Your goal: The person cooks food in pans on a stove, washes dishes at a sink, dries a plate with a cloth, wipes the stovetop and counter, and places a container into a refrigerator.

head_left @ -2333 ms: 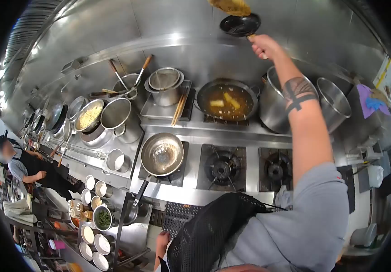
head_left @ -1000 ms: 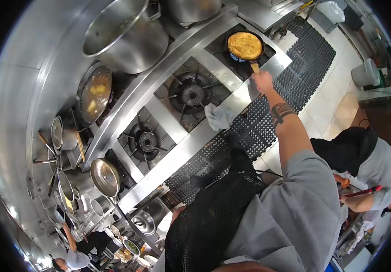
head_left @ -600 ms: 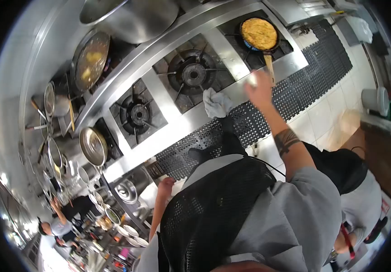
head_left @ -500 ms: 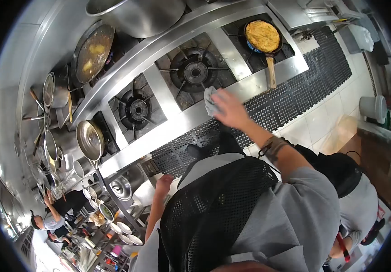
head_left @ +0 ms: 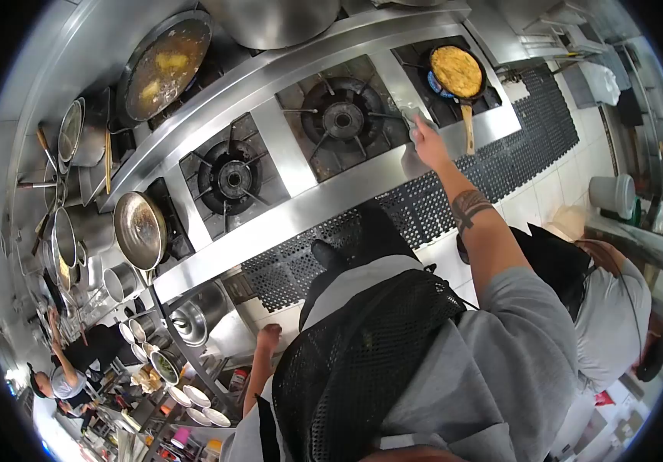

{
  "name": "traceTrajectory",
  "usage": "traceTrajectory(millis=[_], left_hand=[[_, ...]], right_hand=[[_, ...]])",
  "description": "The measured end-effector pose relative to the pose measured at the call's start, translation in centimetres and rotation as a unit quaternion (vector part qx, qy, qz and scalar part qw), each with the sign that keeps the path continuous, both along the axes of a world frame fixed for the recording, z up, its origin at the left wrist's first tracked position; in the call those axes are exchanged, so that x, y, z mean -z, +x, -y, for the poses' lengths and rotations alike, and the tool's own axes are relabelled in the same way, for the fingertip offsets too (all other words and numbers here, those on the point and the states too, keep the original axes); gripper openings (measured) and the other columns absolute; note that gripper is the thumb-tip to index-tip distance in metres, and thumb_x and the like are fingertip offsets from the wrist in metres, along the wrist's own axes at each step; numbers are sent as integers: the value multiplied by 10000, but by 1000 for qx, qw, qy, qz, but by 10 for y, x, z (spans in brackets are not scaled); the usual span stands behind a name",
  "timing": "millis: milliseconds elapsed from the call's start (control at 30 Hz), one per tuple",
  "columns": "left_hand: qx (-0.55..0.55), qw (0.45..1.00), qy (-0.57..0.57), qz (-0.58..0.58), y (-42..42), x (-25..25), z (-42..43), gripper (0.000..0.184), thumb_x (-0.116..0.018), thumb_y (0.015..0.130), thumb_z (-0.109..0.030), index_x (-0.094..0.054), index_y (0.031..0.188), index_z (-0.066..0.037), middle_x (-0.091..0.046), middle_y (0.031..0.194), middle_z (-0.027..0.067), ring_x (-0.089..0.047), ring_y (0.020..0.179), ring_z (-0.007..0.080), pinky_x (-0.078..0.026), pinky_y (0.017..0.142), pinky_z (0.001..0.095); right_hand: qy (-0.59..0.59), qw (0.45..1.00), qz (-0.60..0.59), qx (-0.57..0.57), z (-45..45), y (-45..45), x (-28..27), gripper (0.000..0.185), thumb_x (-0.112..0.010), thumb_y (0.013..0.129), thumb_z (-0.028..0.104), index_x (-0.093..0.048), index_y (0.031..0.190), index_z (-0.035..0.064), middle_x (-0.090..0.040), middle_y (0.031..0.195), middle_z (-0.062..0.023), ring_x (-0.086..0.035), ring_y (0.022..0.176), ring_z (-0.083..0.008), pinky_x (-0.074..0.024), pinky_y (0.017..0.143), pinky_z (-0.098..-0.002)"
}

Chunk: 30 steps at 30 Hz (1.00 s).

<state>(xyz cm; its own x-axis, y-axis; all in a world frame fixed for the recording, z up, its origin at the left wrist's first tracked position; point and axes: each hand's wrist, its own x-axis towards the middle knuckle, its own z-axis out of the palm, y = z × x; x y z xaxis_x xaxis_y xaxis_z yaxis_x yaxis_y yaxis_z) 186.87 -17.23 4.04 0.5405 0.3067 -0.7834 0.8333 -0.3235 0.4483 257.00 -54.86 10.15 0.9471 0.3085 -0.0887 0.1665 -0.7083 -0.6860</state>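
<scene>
My right hand (head_left: pixel 427 143) is closed on a grey cloth (head_left: pixel 410 117), pressed to the steel stove top (head_left: pixel 331 187) between the middle burner and the far right one. Just right of it, a black pan (head_left: pixel 476 94) with a wooden handle rests on the lit far right burner, holding a round golden omelette-like food (head_left: pixel 456 71). The pan's handle points toward me over the stove's front edge. My left hand (head_left: pixel 269 336) hangs low in front of the stove, near a lidded pot, with its fingers curled and nothing visible in them.
A metal frying pan (head_left: pixel 139 231) sits at the stove's left. Behind, a wok (head_left: pixel 163 69) holds oil and yellow pieces beside a large pot (head_left: pixel 270 19). One person (head_left: pixel 604 323) stands at right, another (head_left: pixel 66 381) at lower left. Several bowls (head_left: pixel 197 396) stand at lower left.
The pan with the round food came down onto the far right burner and my right hand let go of it. That hand then took the cloth and moved it rightward along the stove.
</scene>
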Motion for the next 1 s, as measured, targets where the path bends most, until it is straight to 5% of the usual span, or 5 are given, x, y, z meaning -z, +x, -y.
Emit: traceTrajectory(millis=[333,567,633,733,1000], left_hand=[[-233,970,-17,-68,148,-123,114,337,-609,936,-252,-660,1173,-19,-725,1020,165,-709,896,215,-541,775,334],[-288,955,-28,-64,223,-160,176,344,-633,934,-236,-647,1191,-7,-729,986,167,-697,935,228,-526,834,344],[-462,877,-123,33,137,-72,209,350,-632,934,-238,-646,1198,-9,-728,990,169,-697,940,230,-525,841,348],[-320,946,4,-51,185,-149,210,367,-627,935,-254,-645,1216,-18,-726,1010,170,-688,943,232,-520,848,351],[-438,893,15,-100,172,-186,251,393,-605,933,-280,-644,1223,-18,-720,1069,182,-688,1007,271,-512,906,372]], right_hand=[[-45,995,81,-34,-182,251,13,311,-564,960,364,-695,1138,146,-688,1130,-159,-636,1065,-381,-504,907,-453],[-46,926,125,-353,-353,142,11,172,-543,891,149,-688,980,120,-698,962,-154,-653,954,-384,-512,847,-505],[-36,891,161,-423,-406,113,25,144,-560,844,123,-677,924,102,-687,906,-173,-656,886,-392,-515,812,-508],[-7,858,131,-497,-442,62,4,140,-562,831,106,-683,887,63,-693,894,-193,-676,840,-388,-541,767,-498],[-177,729,282,-599,-286,-129,-19,300,-580,820,133,-634,1041,-62,-661,1037,-231,-643,925,-308,-562,777,-382]])
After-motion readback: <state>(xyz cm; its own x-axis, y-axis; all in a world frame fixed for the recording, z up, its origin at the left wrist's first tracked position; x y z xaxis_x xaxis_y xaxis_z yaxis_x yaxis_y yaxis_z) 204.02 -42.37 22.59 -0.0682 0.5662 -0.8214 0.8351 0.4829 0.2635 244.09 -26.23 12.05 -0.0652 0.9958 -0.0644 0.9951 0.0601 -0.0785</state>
